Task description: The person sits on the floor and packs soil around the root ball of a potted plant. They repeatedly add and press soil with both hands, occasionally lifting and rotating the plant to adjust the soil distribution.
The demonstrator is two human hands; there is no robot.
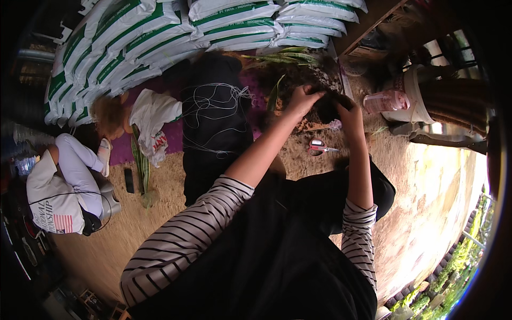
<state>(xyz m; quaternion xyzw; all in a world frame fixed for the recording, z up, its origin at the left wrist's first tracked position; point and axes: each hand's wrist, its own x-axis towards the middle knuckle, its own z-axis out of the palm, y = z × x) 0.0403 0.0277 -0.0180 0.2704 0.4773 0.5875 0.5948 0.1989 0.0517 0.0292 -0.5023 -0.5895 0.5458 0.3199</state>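
Between my hands is a dark clump of fibrous soil or roots (328,107), blurred at its edges. My left hand (303,101) pinches it from the left, thumb and fingertips close together. My right hand (352,114) grips its right side, with the fingertips partly hidden. Loose dark soil (296,76) lies on the purple mat beyond them, along with long snake plant leaves (288,58). One shorter variegated leaf (275,94) stands out left of my left hand. Below the clump, red-handled scissors (317,147) rest on the floor. Thin pale string (218,98) lies loosely over my dark-clad leg.
White and green sacks (160,36) are stacked along the far side. At right, a pink-tinted bottle (386,101) lies against a white bucket (418,96). A seated person (66,188) is at left, near a phone (129,180), a snake plant leaf (140,164) and a white plastic sack (154,110).
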